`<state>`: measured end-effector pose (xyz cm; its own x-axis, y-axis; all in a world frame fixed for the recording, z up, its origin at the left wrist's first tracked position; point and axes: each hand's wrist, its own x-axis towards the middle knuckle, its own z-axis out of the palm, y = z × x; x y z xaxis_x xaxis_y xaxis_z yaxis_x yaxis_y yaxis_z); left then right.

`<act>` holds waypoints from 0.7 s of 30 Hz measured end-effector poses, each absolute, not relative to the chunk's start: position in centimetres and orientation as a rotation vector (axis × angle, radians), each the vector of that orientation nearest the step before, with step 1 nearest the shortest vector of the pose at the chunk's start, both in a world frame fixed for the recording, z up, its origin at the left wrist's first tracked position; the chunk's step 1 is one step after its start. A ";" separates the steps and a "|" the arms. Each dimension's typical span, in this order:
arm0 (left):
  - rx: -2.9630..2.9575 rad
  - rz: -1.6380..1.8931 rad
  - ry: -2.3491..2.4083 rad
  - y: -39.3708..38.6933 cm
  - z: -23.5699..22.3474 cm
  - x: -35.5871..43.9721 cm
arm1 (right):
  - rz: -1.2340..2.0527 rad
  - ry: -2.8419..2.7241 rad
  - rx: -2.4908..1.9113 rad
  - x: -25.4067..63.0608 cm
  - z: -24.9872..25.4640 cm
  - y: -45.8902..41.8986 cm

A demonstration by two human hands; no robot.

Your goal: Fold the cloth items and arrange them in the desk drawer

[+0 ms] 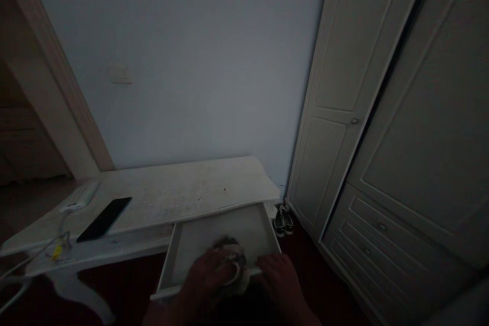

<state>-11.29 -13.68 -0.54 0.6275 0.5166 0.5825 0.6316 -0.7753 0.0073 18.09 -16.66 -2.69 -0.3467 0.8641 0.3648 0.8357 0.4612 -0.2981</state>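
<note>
Head view, left hand [208, 271] — grip closed on cloth [237, 253], right hand [278, 271] at drawer [166, 293] front — grip unclear

Rag [240, 260]: rumpled cloth. Drawer [244, 224]: smooth, matt. Tabletop [183, 183]: matt, scuffed, stained paint.

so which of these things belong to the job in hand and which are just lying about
In use, it seems:
crumpled cloth, in the left hand
open drawer, right hand on its front edge

Likely just lying about:
dark tablet on the desk
white thing beside it, too dim to identify
shoes on the floor
</note>
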 end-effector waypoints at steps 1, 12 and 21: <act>-2.685 -0.845 -0.909 -13.6 -0.1 -9.7 | 0.083 -2.240 -1.425 18.1 -2.9 -16.6; -2.666 -0.687 -1.209 -13.1 0.1 -8.5 | 0.004 -2.303 -1.438 19.1 -3.4 -16.3; -2.711 -0.587 -1.793 -12.1 -0.1 -19.3 | -0.218 -2.039 -1.431 20.8 -6.9 -16.2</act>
